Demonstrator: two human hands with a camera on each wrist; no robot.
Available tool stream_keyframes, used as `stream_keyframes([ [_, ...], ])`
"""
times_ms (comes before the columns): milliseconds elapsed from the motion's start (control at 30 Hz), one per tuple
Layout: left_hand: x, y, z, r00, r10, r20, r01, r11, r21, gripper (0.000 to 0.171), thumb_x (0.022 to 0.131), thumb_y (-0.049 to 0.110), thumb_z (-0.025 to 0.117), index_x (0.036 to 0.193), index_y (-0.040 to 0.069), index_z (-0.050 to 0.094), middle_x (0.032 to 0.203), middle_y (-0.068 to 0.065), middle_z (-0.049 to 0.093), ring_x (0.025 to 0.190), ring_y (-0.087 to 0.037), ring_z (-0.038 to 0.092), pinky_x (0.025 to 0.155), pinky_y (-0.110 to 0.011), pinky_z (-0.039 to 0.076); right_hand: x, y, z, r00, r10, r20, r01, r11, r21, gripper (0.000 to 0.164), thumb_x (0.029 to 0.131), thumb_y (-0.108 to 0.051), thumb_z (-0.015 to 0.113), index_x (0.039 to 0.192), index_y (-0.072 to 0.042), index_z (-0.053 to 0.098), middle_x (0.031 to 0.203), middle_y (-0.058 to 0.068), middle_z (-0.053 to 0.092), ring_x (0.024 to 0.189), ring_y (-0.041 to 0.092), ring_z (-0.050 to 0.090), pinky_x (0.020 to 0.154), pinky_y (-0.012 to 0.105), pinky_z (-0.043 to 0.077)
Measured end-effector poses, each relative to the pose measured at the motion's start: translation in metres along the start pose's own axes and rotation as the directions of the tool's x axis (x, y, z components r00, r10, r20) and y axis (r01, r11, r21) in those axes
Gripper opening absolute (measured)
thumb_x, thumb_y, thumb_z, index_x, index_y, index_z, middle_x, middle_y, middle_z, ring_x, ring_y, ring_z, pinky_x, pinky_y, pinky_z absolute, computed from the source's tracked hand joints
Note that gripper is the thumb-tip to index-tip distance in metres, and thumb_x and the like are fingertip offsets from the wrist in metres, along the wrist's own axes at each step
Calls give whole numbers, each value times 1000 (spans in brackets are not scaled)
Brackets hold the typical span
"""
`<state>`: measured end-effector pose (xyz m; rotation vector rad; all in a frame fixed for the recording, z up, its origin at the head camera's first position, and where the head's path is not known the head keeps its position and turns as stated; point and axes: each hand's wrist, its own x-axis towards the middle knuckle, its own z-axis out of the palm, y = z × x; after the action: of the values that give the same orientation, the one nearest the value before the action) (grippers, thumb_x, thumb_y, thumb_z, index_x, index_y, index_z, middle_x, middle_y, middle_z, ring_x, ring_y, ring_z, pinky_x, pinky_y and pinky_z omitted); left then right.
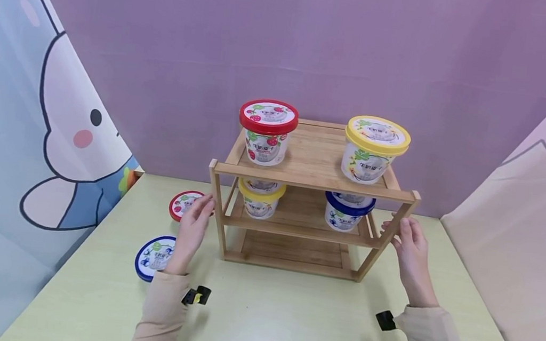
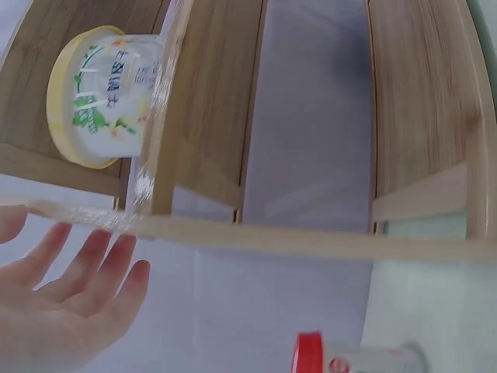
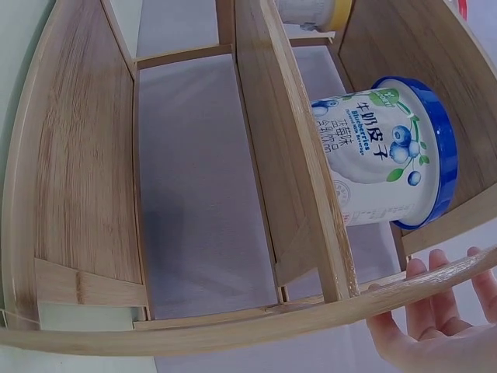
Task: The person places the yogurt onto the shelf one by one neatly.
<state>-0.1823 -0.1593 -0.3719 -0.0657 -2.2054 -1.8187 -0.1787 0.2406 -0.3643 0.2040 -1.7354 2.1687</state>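
While both hands are at the wooden rack's front posts, head view shows the rack [image 1: 320, 147] upright on the table [image 1: 266, 314], left hand [image 1: 192, 234] at the left post [image 1: 218, 209], right hand [image 1: 411, 256] at the right post [image 1: 386, 239]. Top board: red-lidded tub [image 1: 267, 132] left, yellow-lidded tub [image 1: 373, 149] right. Middle board: second yellow-lidded tub [image 1: 260, 202] left, blue-lidded tub [image 1: 344, 214] right. On the table, left of the rack: another red-lidded tub [image 1: 182, 205] and another blue-lidded tub [image 1: 154, 255], both partly covered by the left hand and arm. Left wrist view: fingers spread, fingertips at the post's edge; contact unclear. Right wrist view: fingers apart, several reaching behind the post; cannot tell whether they grip it. Blueberry print visible on the middle-board tub, just beyond that post.
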Motion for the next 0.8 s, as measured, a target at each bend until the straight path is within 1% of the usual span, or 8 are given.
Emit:
stream_keyframes([
  [100,-2,1,-6,999,35,-5,-35,999,15,36,94,19,42,124,-2,46,120,-20,50,109,-30,48,90,-25,41,1,1,0,1000,-2,1,2,1000,-24,22,93,-24,43,103,-7,52,85,0,61,84,10,56,76,20,48],
  [200,-6,2,-12,998,57,-11,-57,996,72,34,94,21,43,121,1,49,116,-17,54,107,-26,51,83,-16,40,1,2,0,1000,-3,-4,3,999,-38,28,93,-25,42,106,-1,49,85,0,61,84,10,56,75,19,48],
  [267,-8,2,-18,998,61,-6,-60,989,138,35,94,24,43,120,3,50,116,-16,54,105,-25,51,82,-20,42,1,2,0,1000,-4,-10,4,999,-45,30,92,-25,42,106,1,48,84,0,61,84,10,56,75,19,48],
  [400,-14,1,-30,998,63,21,-66,964,259,39,94,29,41,122,4,48,122,-16,51,105,-29,50,86,-40,43,2,3,0,1000,-6,-13,5,999,-52,32,93,-25,42,107,3,48,84,0,61,84,10,57,75,20,48],
  [467,-16,-1,-36,997,67,37,-76,950,302,40,94,30,40,123,4,46,123,-17,49,106,-31,49,86,-46,43,2,4,0,1000,-7,-12,6,998,-55,30,93,-25,42,106,1,49,84,0,61,84,11,57,75,21,48],
  [600,-20,-4,-45,995,81,62,-98,927,363,40,95,30,39,124,4,45,121,-19,49,107,-34,48,85,-49,42,2,4,0,1000,-5,-23,4,998,-66,26,93,-25,41,104,-4,51,84,0,60,84,11,56,75,20,48],
  [733,-23,-5,-51,993,88,85,-115,906,407,41,95,30,39,124,3,46,120,-20,50,107,-34,47,85,-51,41,2,5,0,999,-9,-33,7,998,-65,31,93,-26,41,106,1,49,84,0,60,83,10,56,75,20,48],
  [800,-24,-6,-55,993,76,92,-109,896,431,41,94,30,40,124,2,45,121,-20,50,107,-35,46,85,-52,41,1,5,0,999,-11,-33,9,998,-54,33,93,-25,41,107,4,47,84,0,61,83,11,57,75,20,48],
])
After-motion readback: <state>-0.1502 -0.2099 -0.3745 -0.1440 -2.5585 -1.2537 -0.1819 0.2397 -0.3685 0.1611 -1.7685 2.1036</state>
